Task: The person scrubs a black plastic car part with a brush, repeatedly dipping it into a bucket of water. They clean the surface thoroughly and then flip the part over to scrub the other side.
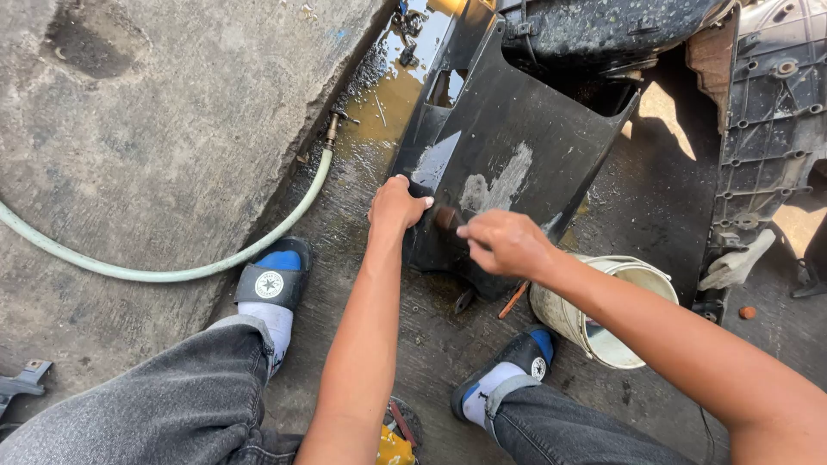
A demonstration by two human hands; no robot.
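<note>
Head view: two hands worked one black plastic panel [517,146] propped on the wet concrete floor [413,344]. Left hand [396,207] gripped its lower left edge; right hand [504,243] closed on a small brush [446,217] against it. One white bucket [603,319], one green hose [172,271] nearby.

1. I see a pale green hose [172,274] curving over the concrete slab [155,112] to a brass fitting [332,129].
2. A puddle of brownish water [392,95] lies just past that fitting.
3. A dirty white bucket [603,314] stands beside the right slide sandal [517,362].
4. The left slide sandal [274,280] rests near the hose.
5. A grey ribbed plastic cover [771,129] lies at right, with a white rag [732,267] below it.
</note>
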